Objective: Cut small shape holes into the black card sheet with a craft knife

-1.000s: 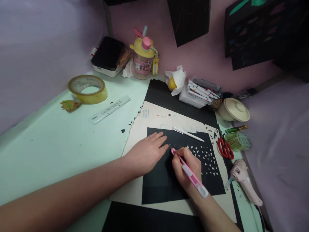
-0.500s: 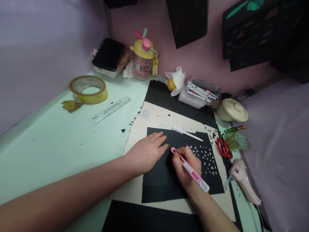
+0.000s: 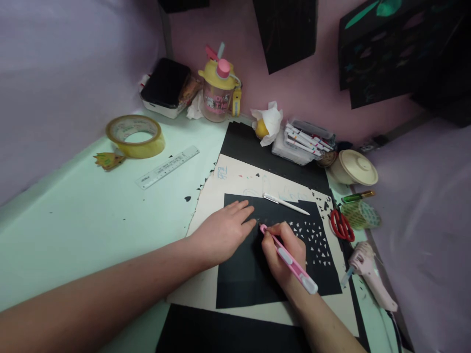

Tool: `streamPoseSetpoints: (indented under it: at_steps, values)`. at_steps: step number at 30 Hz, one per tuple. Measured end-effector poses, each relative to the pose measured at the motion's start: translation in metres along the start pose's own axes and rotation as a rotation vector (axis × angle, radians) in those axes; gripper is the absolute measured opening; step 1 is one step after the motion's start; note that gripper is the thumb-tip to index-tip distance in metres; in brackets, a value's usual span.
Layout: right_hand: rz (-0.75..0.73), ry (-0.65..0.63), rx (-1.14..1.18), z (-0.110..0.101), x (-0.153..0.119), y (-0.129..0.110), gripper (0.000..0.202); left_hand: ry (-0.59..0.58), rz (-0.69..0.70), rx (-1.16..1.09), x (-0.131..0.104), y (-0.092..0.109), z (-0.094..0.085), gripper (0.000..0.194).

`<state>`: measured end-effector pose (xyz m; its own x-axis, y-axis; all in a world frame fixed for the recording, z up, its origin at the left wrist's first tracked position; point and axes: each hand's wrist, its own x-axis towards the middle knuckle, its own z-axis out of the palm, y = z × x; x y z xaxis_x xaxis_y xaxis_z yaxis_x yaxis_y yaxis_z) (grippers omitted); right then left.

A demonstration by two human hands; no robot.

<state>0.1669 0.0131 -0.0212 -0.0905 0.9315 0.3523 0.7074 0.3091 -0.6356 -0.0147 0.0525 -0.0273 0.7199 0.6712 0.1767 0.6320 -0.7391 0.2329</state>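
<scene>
A sheet of black paper (image 3: 239, 279) lies on a larger pale board (image 3: 200, 274); small triangles and stars are cut through its right part. My left hand (image 3: 222, 233) rests flat on the sheet's left side, fingers stretched out. In my right hand (image 3: 285, 252) is a pink craft knife (image 3: 290, 262), gripped like a pen. Its tip meets the black paper just right of my left fingertips. A white pen (image 3: 287, 204) lies across the sheet's top edge.
At the left are a tape roll (image 3: 136, 137) and a clear ruler (image 3: 168, 167). Behind stand a drink bottle (image 3: 218, 93) and a box of markers (image 3: 303, 142). Red scissors (image 3: 342, 225), a green tape roll (image 3: 362, 215) and a pink glue gun (image 3: 373, 277) lie at the right. Black scraps are scattered around.
The rear end of the craft knife has shifted very slightly left and down, along with my right hand. My left hand stays put.
</scene>
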Motion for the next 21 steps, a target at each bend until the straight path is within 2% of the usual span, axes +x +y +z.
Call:
streamPoseSetpoints:
  at_steps: [14, 21]
  values:
    - [0.079, 0.060, -0.018, 0.0008, 0.0001, -0.0010, 0.012, 0.006, 0.003, -0.012, -0.0006, -0.0011, 0.0003, 0.035]
    - [0.089, 0.027, 0.044, -0.0015, -0.0008, 0.0016, 0.006, 0.056, 0.008, -0.023, -0.0015, -0.0004, 0.0018, 0.034]
